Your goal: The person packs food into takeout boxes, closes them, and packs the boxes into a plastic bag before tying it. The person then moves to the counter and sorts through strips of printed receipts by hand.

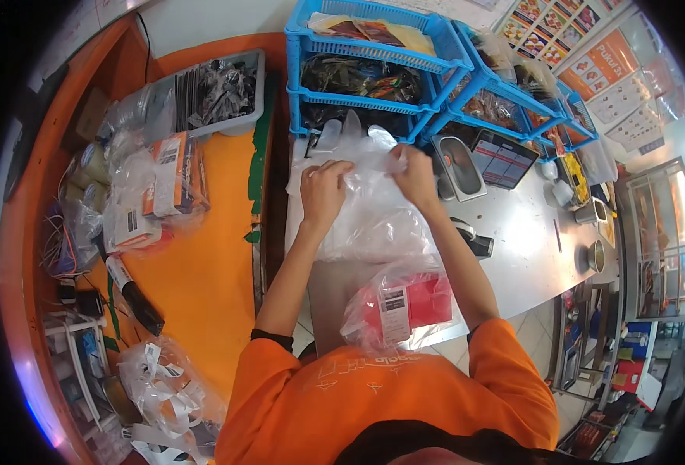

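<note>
A stack of clear plastic bags (371, 232) lies on the metal counter before me. My left hand (324, 192) has its fingers curled in at the edge of a bag on top. Opposite it, my right hand (415, 177) pinches a raised, crumpled part of the same thin plastic between thumb and fingers. Close to my body rests a red box (429, 299) inside a clear bag, with a printed paper slip (395, 314) on its front. A tape dispenser or similar black tool (473, 238) is partly hidden by my right forearm.
Blue plastic racks (377, 49) with packets stand behind the bags. A steel pan (460, 167) and a tablet (504, 158) sit to the right. On the orange table (220, 203) at left are bagged boxes (171, 180), a grey bin (255, 110) and a black-handled tool (139, 302).
</note>
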`<state>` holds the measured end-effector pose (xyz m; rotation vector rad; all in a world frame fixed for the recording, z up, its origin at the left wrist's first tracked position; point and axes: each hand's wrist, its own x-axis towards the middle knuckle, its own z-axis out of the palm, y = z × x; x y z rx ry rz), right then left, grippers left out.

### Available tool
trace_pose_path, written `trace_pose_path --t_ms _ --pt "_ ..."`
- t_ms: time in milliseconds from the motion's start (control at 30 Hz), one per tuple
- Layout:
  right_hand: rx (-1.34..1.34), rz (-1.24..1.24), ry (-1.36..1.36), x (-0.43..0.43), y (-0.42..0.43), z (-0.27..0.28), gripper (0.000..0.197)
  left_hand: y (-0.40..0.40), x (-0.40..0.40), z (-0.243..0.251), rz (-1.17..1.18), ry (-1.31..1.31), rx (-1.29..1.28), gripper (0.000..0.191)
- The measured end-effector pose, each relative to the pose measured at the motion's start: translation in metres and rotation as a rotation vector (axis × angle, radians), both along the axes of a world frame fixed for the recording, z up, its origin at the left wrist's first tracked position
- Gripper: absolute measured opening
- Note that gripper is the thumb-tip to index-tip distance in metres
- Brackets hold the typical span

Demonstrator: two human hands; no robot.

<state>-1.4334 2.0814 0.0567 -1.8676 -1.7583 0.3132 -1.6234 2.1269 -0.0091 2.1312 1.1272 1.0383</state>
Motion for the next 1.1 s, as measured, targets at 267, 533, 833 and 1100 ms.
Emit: trace_pose_path --t_ms 267,533,833,1100 --pt "-0.263 0.479 2.006 0.028 -0.148 0.025 0.036 -0.136 -0.061 0.095 -0.122 -0.192 -0.296 0.066" --pt "-0.257 0.961 0.235 -0.130 -0.176 0.022 0.031 -0.213 -0.109 0.182 -0.270 0.276 -0.756 0.068" --pt "-0.287 0.949 -0.625 -0.139 -0.158 -0.002 0.030 -0.230 -0.114 0.120 0.256 -0.185 -0.745 0.044" --pt "-0.556 1.131 -0.705 -0.102 -0.139 0.027 0.031 -0.220 -0.053 -0.044 0.135 -0.172 -0.276 0.055"
